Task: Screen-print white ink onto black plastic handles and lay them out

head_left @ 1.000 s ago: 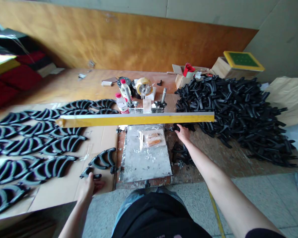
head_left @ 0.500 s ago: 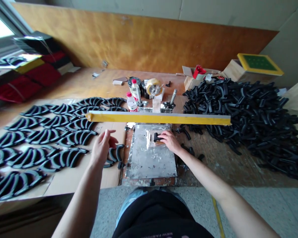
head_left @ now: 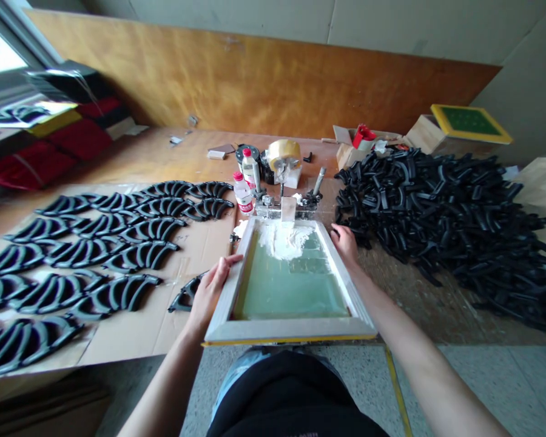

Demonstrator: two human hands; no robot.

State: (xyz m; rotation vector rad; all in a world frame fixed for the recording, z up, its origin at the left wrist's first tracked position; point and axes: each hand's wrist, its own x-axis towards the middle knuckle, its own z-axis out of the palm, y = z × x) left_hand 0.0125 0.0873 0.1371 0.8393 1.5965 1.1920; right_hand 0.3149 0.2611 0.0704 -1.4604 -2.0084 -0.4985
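A screen-printing frame (head_left: 291,328) lies lowered over the metal plate, which it hides. White ink (head_left: 286,244) is smeared on the far part of its green mesh (head_left: 291,294), by a squeegee (head_left: 288,209). My left hand (head_left: 215,285) is closed at the frame's left side, its index finger laid on the wooden edge. Beside the right side of the frame is my right hand (head_left: 344,244), fingers curled by a small dark thing; what they hold is unclear. A few curved black handles (head_left: 186,293) lie on the cardboard just left of my left hand.
Rows of curved black handles (head_left: 139,258) cover the cardboard (head_left: 118,331) at left. A big heap of loose black handles (head_left: 441,224) fills the right side. Red-capped bottles (head_left: 243,194), a tape roll (head_left: 284,154) and upright metal posts (head_left: 319,180) stand behind the frame.
The frame has swung down from its raised, edge-on position over the plate. My left hand has moved right to its edge; my right hand has left the black handle on the plate and moved right.
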